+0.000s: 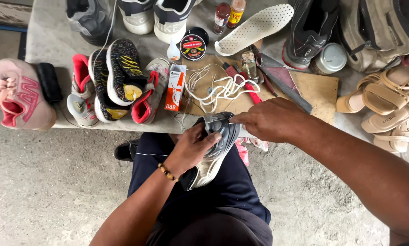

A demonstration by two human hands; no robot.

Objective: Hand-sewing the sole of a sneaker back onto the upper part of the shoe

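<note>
Head view, looking down at a seated person. The left hand (190, 148) wraps the grey shoe (213, 150) from below, its grip closed around the toe end, thumb across the upper. The right hand (268, 120) meets the shoe at its 1 o'clock edge, fingers pinched on that edge; what lies between the fingertips cannot be told. The shoe rests over the lap, just short of the surface (49, 41).

Judged from this pose, the work goes best if the left hand holds the shoe steady against the thigh while the right works in small, controlled motions close to the seam.

On the surface, at 12 o'clock from the hands, a tangle of white cord (218, 89) lies on a brown board (320, 89); an orange glue box (175, 87) stands at 11 o'clock, a round polish tin (194, 44) beyond it. Bright sneakers (118, 82) crowd 10 o'clock, tan sandals (386, 107) 3 o'clock. The loose cord lies nearest and could snag a reaching hand.
</note>
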